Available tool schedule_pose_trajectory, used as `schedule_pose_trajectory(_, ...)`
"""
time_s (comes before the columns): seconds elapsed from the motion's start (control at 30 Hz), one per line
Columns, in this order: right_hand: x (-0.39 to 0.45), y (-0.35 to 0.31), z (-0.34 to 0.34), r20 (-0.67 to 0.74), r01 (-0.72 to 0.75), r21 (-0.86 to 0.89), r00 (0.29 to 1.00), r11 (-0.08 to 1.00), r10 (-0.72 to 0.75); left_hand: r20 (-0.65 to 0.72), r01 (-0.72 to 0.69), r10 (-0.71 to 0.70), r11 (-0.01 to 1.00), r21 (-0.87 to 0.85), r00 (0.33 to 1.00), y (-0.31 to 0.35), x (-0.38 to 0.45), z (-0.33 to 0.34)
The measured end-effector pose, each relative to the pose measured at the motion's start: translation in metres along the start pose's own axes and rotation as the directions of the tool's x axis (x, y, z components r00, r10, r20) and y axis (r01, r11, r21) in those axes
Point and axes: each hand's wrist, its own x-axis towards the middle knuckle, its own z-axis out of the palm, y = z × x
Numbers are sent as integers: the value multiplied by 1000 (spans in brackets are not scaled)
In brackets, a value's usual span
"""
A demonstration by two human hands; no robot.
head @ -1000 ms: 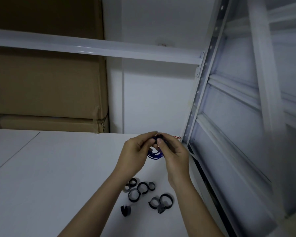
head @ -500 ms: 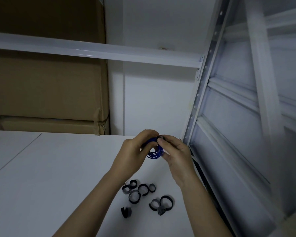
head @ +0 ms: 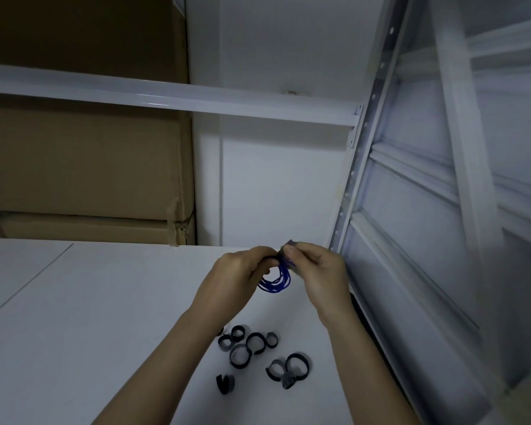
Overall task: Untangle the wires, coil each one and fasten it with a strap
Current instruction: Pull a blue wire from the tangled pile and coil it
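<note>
My left hand (head: 239,273) pinches the top of the coiled blue wire (head: 276,279), held above the worktop (head: 89,317) near its far right corner. My right hand (head: 316,266) pinches a dark strap (head: 288,244) at the coil. Loose straps (head: 252,348) lie nearer me.

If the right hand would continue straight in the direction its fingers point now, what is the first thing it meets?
The right hand points left, pinching a dark strap on the blue wire coil. It would probably meet the left hand first, since their fingertips look almost touching, though depth is unclear.
</note>
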Motion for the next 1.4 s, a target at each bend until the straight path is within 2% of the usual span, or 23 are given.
schedule_pose_trajectory(0.07,1,4,2,-37,152,-186,986,971,-162,30,61,-60,998,-25,998,2,0,0)
schedule_pose_trajectory(0.13,-1,10,5,-22,338,-316,932,887,-363,46,125,-123,991,-41,991,5,2,-1)
schedule_pose_trajectory(0.2,-5,16,7,12,472,-363,864,803,-503,56,165,-163,986,-35,985,6,6,-2)
schedule_pose_trajectory(0.3,-11,20,8,33,559,-376,805,739,-592,67,209,-208,978,-14,976,6,8,-3)
schedule_pose_trajectory(0.37,-12,19,7,56,575,-354,800,737,-597,68,218,-217,976,-10,974,7,8,-4)
schedule_pose_trajectory(0.43,-11,18,4,83,530,-291,843,796,-531,74,215,-212,976,-42,974,9,9,-8)
schedule_pose_trajectory(0.57,-13,10,-5,190,394,-130,910,910,-367,82,256,-243,937,-237,966,10,11,-16)
schedule_pose_trajectory(0.63,-13,5,-6,167,341,-71,931,937,-326,94,258,-241,921,-291,966,11,9,-17)
schedule_pose_trajectory(0.73,-10,2,-4,159,307,-88,943,948,-291,120,256,-231,923,-287,966,10,6,-17)
schedule_pose_trajectory(0.9,-10,-3,-6,234,309,-171,935,935,-267,182,292,-247,914,-283,952,6,4,-20)
schedule_pose_trajectory(1.07,-9,-1,2,258,353,-370,928,859,-271,179,340,-296,881,-328,938,4,1,-16)
schedule_pose_trajectory(1.23,-11,17,10,142,397,-364,918,843,-371,201,458,-412,802,-384,889,-2,3,-9)
schedule_pose_trajectory(1.3,-11,22,8,146,457,-410,887,789,-438,235,484,-423,762,-431,875,-6,4,-7)
schedule_pose_trajectory(1.4,-11,25,4,164,529,-468,839,708,-519,258,506,-446,638,-580,857,-11,5,0)
